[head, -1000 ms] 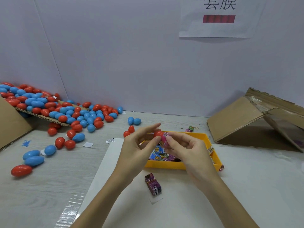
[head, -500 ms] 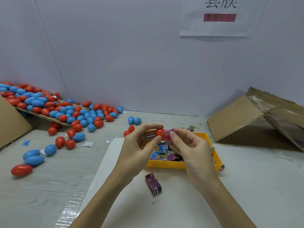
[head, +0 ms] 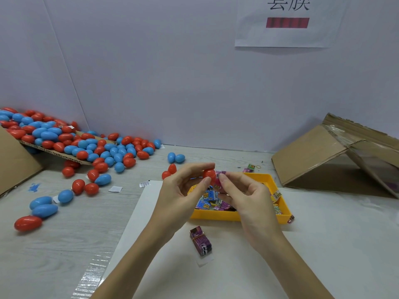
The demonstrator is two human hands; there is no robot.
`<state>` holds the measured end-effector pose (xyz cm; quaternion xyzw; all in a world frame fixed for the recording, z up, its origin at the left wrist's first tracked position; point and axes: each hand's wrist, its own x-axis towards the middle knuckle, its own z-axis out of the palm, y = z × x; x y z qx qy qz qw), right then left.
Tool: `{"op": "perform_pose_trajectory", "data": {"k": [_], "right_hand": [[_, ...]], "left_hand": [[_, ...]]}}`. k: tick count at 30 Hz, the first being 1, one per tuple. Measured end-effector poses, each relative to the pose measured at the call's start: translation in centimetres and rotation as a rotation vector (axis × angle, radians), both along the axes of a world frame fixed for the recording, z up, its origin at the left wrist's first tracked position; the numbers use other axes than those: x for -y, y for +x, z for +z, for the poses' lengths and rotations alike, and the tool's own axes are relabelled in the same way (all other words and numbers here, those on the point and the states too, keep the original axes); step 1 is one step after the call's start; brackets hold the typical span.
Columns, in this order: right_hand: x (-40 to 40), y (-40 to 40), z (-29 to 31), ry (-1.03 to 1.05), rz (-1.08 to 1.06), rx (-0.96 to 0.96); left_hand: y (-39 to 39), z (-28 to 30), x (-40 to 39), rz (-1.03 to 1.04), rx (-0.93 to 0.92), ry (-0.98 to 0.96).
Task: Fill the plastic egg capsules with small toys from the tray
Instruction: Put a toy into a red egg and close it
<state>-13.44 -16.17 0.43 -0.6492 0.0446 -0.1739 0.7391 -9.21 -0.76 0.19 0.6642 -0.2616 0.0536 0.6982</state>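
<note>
- Hands meet above the far-left part of the yellow tray (head: pixel 238 216), near the middle of the tabletop (head: pixel 75 229).
- Left hand (head: pixel 180 196) has its grip closed on a red egg (head: pixel 209 174) — thumb below, forefinger curled over the top.
- Right hand (head: pixel 245 195) pinches a small pink toy (head: pixel 220 176) between thumb and fingertips; its grip is closed on the toy, which touches the right side of the egg.
- Whether the egg is a half or a whole capsule cannot be told.
- Tray holds a heap of small toys (head: pixel 212 200) in printed packets, blue, pink and yellow.
- One purple packet (head: pixel 200 242) lies on the white sheet (head: pixel 313 244), just near of the tray.
- Pile of eggs (head: pixel 86 145), red and blue, spreads over a cardboard flap at far left, with strays scattered nearer — two blue ones and a red one at near left.
- Cardboard box (head: pixel 313 156) lies tipped open at far right.
- Paper sign (head: pixel 287 20) with a red bar hangs on the wall behind.
</note>
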Motion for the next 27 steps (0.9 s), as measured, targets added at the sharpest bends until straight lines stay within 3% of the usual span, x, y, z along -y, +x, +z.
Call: {"op": "perform_pose_trajectory", "data": {"k": [6, 13, 22, 27], "right_hand": [[-0.1, -0.2, 0.2, 0.157, 0.111, -0.064], [0.2, -0.3, 1.5, 0.725, 0.405, -0.323], [-0.5, -0.7, 1.8, 0.902, 0.492, -0.432], [-0.4, -0.7, 1.9, 0.896, 0.509, -0.451]], "left_hand": [[0.2, -0.7, 0.4, 0.103, 0.103, 0.004], [0.4, -0.8, 0.3, 0.075, 0.211, 0.042], [0.4, -0.5, 0.2, 0.054, 0.139, 0.013], [-0.1, -0.3, 0.6, 0.048, 0.045, -0.038]]}}
